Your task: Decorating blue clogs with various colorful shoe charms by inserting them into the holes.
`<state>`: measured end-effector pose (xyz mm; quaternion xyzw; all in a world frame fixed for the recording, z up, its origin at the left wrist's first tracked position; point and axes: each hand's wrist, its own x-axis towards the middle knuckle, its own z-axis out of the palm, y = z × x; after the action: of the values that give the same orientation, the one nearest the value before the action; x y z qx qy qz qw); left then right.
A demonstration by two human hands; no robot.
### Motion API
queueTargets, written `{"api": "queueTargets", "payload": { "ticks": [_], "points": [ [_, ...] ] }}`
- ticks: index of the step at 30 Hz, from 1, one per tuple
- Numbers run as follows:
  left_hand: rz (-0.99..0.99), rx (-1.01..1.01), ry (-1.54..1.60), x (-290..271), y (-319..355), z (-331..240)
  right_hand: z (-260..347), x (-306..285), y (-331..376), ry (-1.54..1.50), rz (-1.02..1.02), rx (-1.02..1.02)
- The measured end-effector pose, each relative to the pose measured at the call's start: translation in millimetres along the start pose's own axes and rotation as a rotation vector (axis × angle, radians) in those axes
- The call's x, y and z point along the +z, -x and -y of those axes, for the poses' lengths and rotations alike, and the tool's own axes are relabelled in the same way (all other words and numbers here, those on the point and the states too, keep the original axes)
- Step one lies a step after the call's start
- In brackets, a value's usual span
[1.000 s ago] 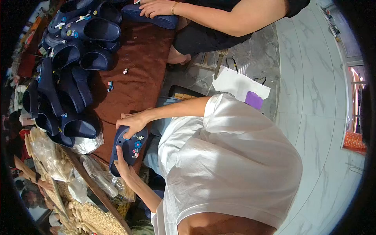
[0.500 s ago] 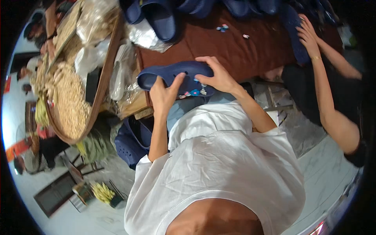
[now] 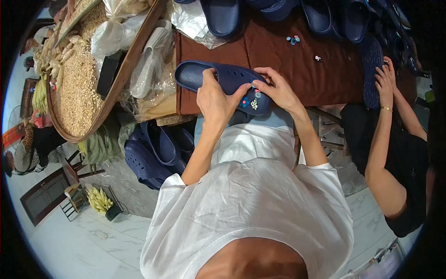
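Note:
A navy blue clog (image 3: 232,80) with vent holes is held between both my hands, its heel to the left and its toe to the right. Small charms sit on its upper, among them a blue flower charm (image 3: 245,102) and a pale one (image 3: 254,104). My left hand (image 3: 214,100) is closed on the clog, fingers reaching into the foot opening, thumb stretched to the charms. Around the toe end, my right hand (image 3: 281,94) grips the same clog. Both thumb tips meet at a small charm, mostly hidden beneath them.
Loose charms (image 3: 293,40) and another small charm (image 3: 318,58) lie on the brown cloth (image 3: 278,60). More navy clogs (image 3: 223,18) line the far side; others hang in a bag-like pile (image 3: 153,149) at lower left. A co-worker's hand (image 3: 384,81) rests on a sole at right. A grain tray (image 3: 76,102) stands left.
My left thumb has moved right along the clog to meet the right thumb at the charms. The clog's charm side has turned more upward. The whole view has shifted.

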<state>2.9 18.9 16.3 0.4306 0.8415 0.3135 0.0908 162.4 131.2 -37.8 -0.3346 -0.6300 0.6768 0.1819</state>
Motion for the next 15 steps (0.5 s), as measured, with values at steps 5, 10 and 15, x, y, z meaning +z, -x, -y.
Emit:
{"api": "queueTargets", "payload": {
  "ticks": [5, 10, 15],
  "points": [
    [0.011, -0.018, 0.002, 4, -3, 1, -11, -7, -7, -0.050, 0.046, 0.065],
    [-0.005, -0.005, 0.048, 3, -2, -3, -8, -3, -4, 0.223, -0.018, 0.023],
    [0.204, -0.054, 0.105, -12, -17, 13, -1, -1, 9, 0.055, -0.054, 0.006]
  ]
}}
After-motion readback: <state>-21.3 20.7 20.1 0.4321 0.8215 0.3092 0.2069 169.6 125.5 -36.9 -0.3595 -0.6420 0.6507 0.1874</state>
